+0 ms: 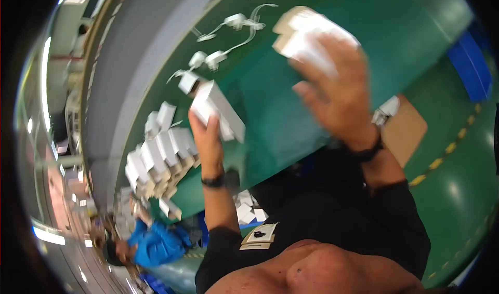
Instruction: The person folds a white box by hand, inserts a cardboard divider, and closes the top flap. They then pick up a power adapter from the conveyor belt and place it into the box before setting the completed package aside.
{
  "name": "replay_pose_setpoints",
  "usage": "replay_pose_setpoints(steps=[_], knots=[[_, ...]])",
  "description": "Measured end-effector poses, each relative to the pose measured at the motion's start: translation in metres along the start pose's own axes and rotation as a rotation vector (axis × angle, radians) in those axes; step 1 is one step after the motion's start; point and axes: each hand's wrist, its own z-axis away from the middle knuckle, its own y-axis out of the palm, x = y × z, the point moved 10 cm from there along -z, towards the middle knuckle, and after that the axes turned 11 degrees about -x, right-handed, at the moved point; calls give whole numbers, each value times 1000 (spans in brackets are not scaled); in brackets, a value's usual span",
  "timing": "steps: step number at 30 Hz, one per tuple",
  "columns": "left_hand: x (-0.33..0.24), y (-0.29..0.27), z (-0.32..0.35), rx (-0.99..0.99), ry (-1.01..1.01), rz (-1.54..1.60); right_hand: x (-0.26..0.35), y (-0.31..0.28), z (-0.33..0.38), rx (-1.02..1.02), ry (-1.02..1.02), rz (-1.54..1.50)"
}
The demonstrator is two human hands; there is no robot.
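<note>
Head view: left hand (207, 138) holds a white carton (224, 109), light side pressure advised; right hand (338, 83), at one o'clock, overlaps blurred white boxes (307, 25), grip indeterminable.

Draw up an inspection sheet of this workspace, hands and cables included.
Surface: flat green tabletop, partly covered.
Job's things: white rectangular box in the left hand; blurred white-and-tan item at the right hand.
Clutter: white boxes with tan edges, clustered at left.
Hands: left grips its box; right has thumb apart, contact unclear from blur.
Cables: thin white cables and small white plug adapters, loose toward the far edge.
Surroundings: co-worker in a blue top at left; yellow-and-black floor marking at right.
</note>
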Motion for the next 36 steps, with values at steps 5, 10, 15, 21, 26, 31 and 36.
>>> replay_pose_setpoints(steps=[5,10,15,21,26,31,36], knots=[[33,-2,-115,-190,170,-361,-52,34,12,335,4,365],[78,16,-181,-405,53,-165,-46,28,15,324,-18,317],[58,3,-197,-463,266,-597,-43,11,0,260,-58,281],[9,6,-103,-443,464,-473,3,-33,-17,-27,-131,224],[-52,76,66,112,-95,542,88,10,32,172,-109,-308],[-55,58,122,156,-126,653,123,31,65,493,109,-639],[-57,59,166,489,-334,583,78,37,86,610,614,-813]])
